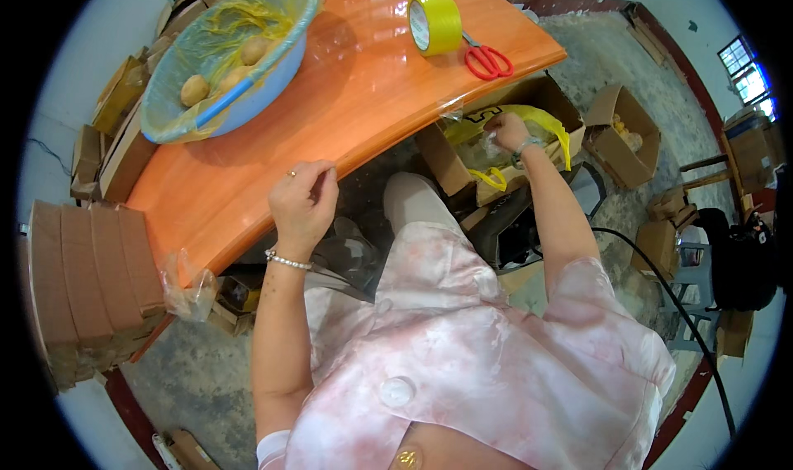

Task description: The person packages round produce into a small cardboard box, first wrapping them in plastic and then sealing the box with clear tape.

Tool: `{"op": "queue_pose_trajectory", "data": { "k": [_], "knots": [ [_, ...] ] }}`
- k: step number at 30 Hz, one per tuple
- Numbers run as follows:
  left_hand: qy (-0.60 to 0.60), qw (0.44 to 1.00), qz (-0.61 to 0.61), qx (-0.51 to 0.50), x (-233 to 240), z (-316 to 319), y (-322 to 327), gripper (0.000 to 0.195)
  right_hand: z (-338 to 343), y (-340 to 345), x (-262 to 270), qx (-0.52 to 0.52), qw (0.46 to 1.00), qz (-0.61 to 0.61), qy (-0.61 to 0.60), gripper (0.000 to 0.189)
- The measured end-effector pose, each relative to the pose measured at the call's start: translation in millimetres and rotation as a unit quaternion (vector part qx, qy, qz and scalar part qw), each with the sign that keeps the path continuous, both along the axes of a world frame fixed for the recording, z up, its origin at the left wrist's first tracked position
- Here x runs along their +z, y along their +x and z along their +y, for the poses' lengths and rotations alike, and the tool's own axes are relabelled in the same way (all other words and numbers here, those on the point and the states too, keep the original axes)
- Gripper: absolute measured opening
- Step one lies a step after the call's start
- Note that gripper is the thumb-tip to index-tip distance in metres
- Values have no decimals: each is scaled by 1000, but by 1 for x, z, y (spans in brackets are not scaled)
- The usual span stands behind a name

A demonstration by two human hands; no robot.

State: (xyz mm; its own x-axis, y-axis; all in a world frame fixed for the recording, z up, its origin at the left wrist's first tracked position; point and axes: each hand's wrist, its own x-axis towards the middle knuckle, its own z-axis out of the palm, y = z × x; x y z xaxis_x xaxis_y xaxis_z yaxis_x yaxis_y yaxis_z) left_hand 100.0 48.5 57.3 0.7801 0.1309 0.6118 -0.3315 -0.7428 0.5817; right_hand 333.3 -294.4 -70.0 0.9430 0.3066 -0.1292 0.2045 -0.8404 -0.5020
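My right hand is over a cardboard box beside the table, its fingers closed on a piece of clear plastic film. A yellow plastic bag lines that box. My left hand is raised at the edge of the orange table, thumb and fingertips together; whether something thin is between them cannot be told. On the table stands a blue basin lined with a yellowish plastic bag, with several round tan fruits in it. A roll of yellow tape and red-handled scissors lie near the far end.
Stacked cardboard stands at the table's left end, with more boxes behind the basin. An open carton with wrapped fruits sits on the floor at right. Stools and a black cable are further right.
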Motion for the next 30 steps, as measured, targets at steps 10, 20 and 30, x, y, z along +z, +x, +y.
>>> {"op": "queue_pose_trajectory", "data": {
  "k": [10,20,30],
  "knots": [
    [-23,1000,-2,-5,-3,2,0,5,15,-17,22,-78,997,5,-3,22],
    [-43,994,79,-61,4,-16,-18,42,86,-132,134,105,943,48,311,14],
    [-248,936,221,-114,27,-26,-45,71,181,-176,174,313,873,58,370,12]
  ]
}}
